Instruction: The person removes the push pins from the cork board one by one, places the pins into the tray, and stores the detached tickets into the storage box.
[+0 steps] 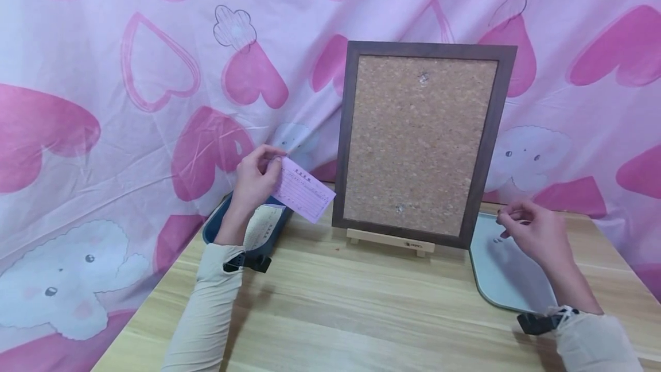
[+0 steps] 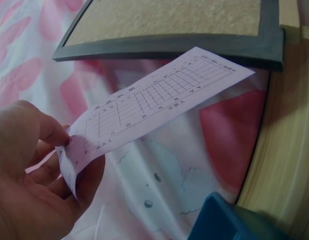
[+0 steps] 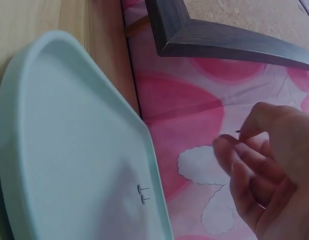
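Observation:
My left hand (image 1: 258, 174) pinches a pink receipt slip (image 1: 304, 191) at one corner, left of the cork board (image 1: 420, 142). Printed lines and a table show on the slip (image 2: 144, 102) in the left wrist view, where it bends near the thumb. Over the pale green tray (image 1: 503, 280), my right hand (image 1: 539, 234) pinches a thumbtack (image 3: 238, 131) between thumb and fingertip; only its dark point shows, the rest is hidden. Two silver thumbtacks (image 3: 142, 194) lie in the tray near its edge.
The dark-framed board stands on a small wooden easel (image 1: 389, 240), with shiny spots near its top and bottom. A dark blue bin (image 1: 276, 234) holding paper slips (image 1: 262, 225) sits below my left forearm. Behind the wooden table (image 1: 330, 303) hangs a pink heart-patterned cloth (image 1: 155, 159).

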`<state>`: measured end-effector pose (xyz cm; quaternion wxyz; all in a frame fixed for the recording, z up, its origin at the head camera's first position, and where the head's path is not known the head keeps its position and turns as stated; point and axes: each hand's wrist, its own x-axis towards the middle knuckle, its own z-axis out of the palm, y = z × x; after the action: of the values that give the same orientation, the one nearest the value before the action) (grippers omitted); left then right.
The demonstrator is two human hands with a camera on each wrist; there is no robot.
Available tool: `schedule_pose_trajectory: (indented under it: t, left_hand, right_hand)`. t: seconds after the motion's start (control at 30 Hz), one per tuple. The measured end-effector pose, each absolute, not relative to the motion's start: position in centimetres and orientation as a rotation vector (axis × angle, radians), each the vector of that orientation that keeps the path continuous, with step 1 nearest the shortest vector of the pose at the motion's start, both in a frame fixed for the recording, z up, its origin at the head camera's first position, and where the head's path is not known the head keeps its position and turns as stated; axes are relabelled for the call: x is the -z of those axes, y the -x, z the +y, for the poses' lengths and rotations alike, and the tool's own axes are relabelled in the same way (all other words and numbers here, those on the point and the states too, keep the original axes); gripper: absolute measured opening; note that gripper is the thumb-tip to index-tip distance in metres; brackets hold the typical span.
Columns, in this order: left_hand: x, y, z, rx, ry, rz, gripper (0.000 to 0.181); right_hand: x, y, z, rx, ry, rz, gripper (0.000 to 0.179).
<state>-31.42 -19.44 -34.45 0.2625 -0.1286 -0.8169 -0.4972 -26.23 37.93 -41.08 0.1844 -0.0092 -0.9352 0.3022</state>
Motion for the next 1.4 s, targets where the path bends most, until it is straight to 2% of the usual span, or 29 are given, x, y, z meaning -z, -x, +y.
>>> schedule_pose_trajectory:
  t: [0.7, 0.97, 1.4]
  left_hand:
    - [34.4, 31.1, -24.5, 0.88, 0.091, -2.665, 0.027]
    - [34.8, 31.3, -26.1, 0.785, 0.148, -2.751, 0.026]
    - [36.7, 32.3, -30.6, 0.737, 0.07, -2.778, 0.026]
  right_hand:
    - [41.7, 26.6, 38.6, -0.8, 0.059, -2.729, 0.022]
    - [42.1, 26.8, 39.1, -0.797, 0.052, -2.738, 0.021]
    - [42.5, 26.8, 40.3, -0.793, 0.084, -2.779, 0.026]
